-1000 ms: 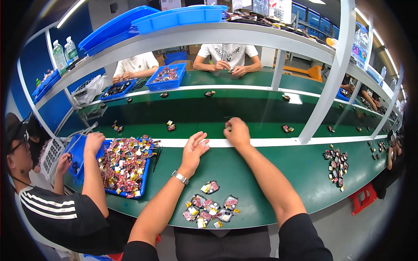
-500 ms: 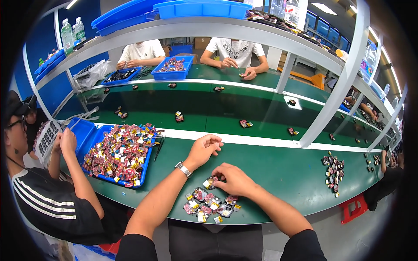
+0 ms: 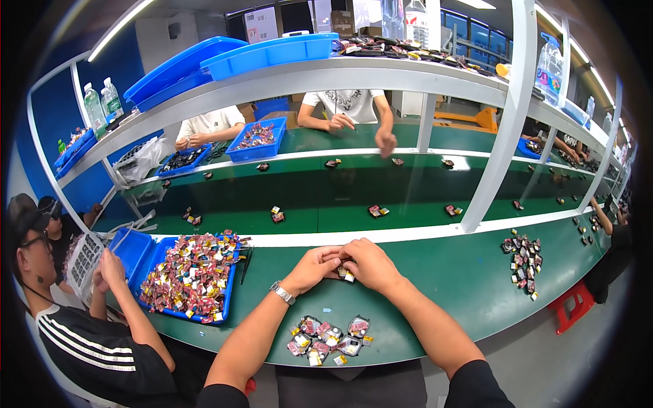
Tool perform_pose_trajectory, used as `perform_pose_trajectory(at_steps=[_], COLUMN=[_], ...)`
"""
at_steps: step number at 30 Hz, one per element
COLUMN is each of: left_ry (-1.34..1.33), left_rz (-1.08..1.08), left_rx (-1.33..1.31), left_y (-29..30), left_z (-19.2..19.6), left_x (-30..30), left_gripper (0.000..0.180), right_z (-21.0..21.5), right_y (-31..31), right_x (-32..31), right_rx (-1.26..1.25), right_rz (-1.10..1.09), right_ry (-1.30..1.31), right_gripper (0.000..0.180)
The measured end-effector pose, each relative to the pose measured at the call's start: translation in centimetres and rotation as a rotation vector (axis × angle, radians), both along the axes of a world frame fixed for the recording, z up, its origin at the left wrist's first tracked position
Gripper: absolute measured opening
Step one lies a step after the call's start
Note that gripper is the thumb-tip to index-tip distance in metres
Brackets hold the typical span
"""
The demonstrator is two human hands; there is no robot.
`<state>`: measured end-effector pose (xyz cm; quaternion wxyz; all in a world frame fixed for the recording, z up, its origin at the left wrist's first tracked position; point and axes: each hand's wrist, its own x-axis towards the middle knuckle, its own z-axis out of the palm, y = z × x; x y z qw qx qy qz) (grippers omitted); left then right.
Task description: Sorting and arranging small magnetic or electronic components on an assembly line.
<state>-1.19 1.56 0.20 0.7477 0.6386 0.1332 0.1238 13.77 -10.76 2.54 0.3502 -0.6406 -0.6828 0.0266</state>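
Left hand [image 3: 314, 266] and right hand [image 3: 371, 264] are meeting above the green bench [image 3: 272, 340]; both are grasping one small electronic unit [image 3: 347, 275] between them, the fingers hiding most of it, a white-and-yellow part showing below the right fingers; exact finger placement is not being revealed. A metal watch [image 3: 282, 292] is circling the left wrist. Nearer the bench edge, a cluster of similar units [image 3: 326, 338] is lying between the forearms, apart from both hands; a second group [image 3: 524, 265] is lying well to the right. At left, a blue tray [image 3: 229, 296] is holding a heap of red, white and yellow pieces [image 3: 187, 275]; beside it, a co-worker in a black striped sleeve [image 3: 88, 340] is holding a pale sheet with dark pieces [image 3: 83, 262].
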Motion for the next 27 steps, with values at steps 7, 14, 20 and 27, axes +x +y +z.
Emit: perform_pose_trajectory(at_steps=[7,14,20,27], left_ry=[-0.063,-0.095,-0.173,-0.193], left_rz=[0.179,0.217,0.123,0.125], left_rx=[-0.229,-0.314,-0.464,-0.435], left_y=[-0.1,-0.3,0.6,0.7], left_z=[-0.9,-0.8,-1.6,-1.2], left_x=[0.5,0.5,0.0,0.1], left_gripper=[0.031,0.035,0.036,0.034], right_z=[-0.7,-0.9,-0.3,0.3], right_y=[0.3,0.6,0.4,0.1], right_x=[-0.8,-0.3,0.2,0.9], right_rx=[0.109,0.205,0.286,0.325], right_rz=[-0.119,-0.078,0.001,0.074], right_ry=[-0.069,-0.086,-0.111,-0.149], right_gripper=[0.018,0.024,0.02,0.02])
